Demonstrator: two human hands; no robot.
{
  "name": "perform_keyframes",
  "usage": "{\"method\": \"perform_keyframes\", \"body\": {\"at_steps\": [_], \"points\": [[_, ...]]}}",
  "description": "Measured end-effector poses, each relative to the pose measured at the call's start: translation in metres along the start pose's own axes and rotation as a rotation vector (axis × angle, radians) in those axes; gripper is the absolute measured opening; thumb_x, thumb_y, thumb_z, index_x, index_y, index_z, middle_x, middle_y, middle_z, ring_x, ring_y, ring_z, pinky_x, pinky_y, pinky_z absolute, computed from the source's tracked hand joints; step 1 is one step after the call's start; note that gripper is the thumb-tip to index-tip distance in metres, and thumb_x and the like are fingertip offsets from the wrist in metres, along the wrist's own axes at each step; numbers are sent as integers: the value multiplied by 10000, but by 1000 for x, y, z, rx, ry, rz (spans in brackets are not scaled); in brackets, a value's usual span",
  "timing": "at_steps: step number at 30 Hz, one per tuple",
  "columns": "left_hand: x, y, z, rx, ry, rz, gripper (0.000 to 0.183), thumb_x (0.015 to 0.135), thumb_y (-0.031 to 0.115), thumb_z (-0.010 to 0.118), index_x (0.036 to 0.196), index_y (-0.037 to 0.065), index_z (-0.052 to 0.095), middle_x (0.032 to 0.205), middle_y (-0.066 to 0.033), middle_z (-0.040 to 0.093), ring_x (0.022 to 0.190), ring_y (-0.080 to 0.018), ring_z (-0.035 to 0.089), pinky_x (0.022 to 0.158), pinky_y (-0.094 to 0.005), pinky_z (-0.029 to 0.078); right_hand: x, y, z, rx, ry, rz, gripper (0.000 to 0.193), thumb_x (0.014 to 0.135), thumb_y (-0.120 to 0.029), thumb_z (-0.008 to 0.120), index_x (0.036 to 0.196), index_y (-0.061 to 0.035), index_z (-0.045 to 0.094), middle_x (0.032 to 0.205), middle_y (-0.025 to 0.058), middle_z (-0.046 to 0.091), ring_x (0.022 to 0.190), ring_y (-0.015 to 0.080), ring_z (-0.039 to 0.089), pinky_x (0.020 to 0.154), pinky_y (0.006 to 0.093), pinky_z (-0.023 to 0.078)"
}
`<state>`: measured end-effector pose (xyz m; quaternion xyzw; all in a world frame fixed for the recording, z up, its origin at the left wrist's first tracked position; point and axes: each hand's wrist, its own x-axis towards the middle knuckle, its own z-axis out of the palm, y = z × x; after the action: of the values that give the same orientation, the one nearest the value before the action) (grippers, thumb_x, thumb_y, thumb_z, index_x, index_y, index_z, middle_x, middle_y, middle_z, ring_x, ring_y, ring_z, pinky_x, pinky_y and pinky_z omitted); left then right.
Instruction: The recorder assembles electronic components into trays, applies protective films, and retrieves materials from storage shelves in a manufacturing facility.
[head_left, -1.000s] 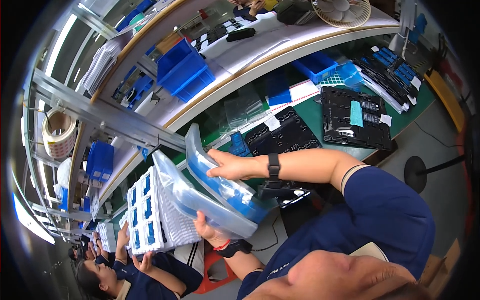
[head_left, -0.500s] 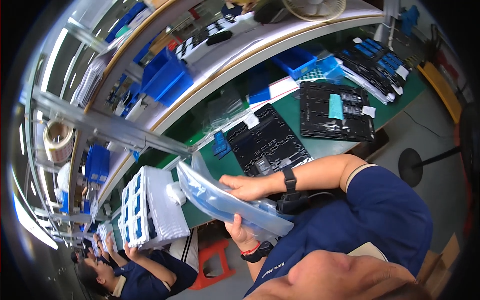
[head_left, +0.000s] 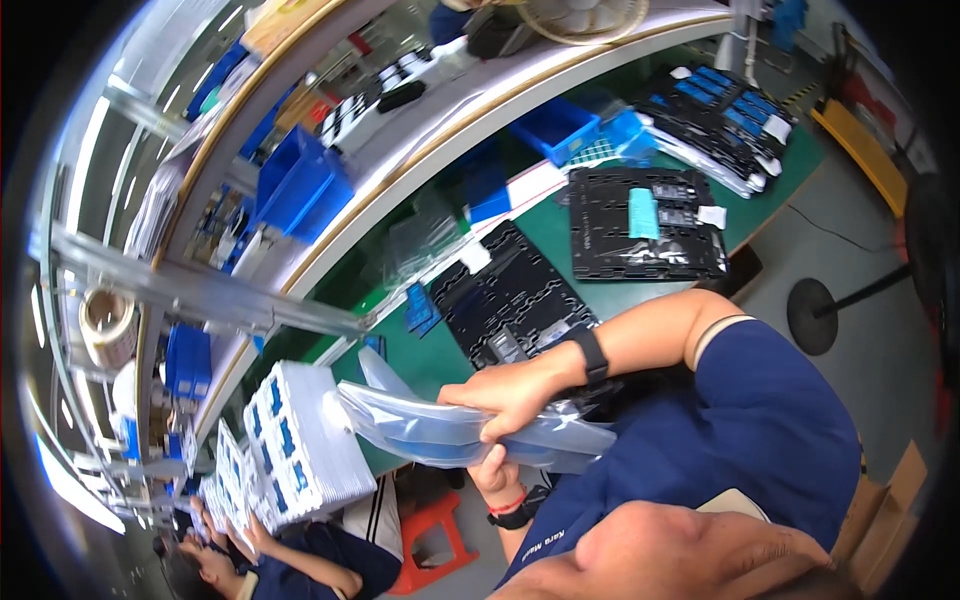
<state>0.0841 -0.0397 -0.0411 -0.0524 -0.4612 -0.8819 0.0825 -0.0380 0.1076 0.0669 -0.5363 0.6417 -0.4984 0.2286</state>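
Note:
A bundle of clear plastic bags [head_left: 415, 425], bluish and folded over lengthwise, is held in front of my chest. My right hand [head_left: 515, 395] lies over its upper side, with the fingers curled onto the plastic. From below, my left hand [head_left: 493, 472] grips the bundle's lower edge between thumb and fingers. The far end of the plastic reaches to a tall stack of white trays [head_left: 335, 440]. Just beyond my right forearm, a black tray [head_left: 510, 290] lies on the green bench, with small dark flat pieces in its near end.
Another black tray [head_left: 600, 245] carries a teal slip [head_left: 643, 213]. Farther right are piled black trays [head_left: 690, 135] with blue pieces. A blue bin [head_left: 555, 130] stands near the shelf. At lower left a co-worker's hands [head_left: 255, 535] hold a white tray; a red stool [head_left: 435, 545] is alongside.
My right hand has slid farther over the bundle, closer to my left hand. The bundle lies flatter. The co-worker has lifted a white tray beside the stack. The whole view has shifted slightly.

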Motion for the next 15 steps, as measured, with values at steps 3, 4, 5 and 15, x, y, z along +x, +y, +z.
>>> {"method": "perform_keyframes", "body": {"at_steps": [3, 4, 5, 15], "points": [[24, -9, -25, -169, -290, 25, 666, 735, 100, 570, 1351, 69, 321, 1369, -163, 344, 1235, -337, 362, 1053, -478, 251, -12, -20, -5, -174, -81, -113, 553, 702, -104, 591, 1178, 1, 331, 912, 251, 553, 820, 433, 562, 684, 472, 458], [35, -15, -32, -314, -418, 29, 667, 737, 101, 566, 1358, 97, 322, 1382, -156, 332, 1243, -334, 353, 1054, -483, 247, -13, -26, -2, -216, -133, -132, 561, 695, -92, 587, 1185, -5, 328, 913, 240, 556, 824, 423, 565, 671, 473, 463], [47, -16, -37, -457, -551, 33, 669, 739, 103, 562, 1364, 126, 323, 1394, -148, 320, 1252, -332, 343, 1054, -488, 244, -13, -30, 2, -259, -181, -152, 571, 688, -79, 584, 1192, -11, 325, 913, 229, 560, 827, 414, 569, 659, 474, 467], [106, 38, 86, -236, -270, 148, 228, 864, 154, 514, 1011, -20, 510, 993, -192, 558, 876, -299, 559, 753, -425, 475, -44, -19, 35, -310, -418, -239, 351, 649, -68, 607, 928, 26, 417, 785, 212, 568, 721, 397, 584, 568, 480, 455]]}}
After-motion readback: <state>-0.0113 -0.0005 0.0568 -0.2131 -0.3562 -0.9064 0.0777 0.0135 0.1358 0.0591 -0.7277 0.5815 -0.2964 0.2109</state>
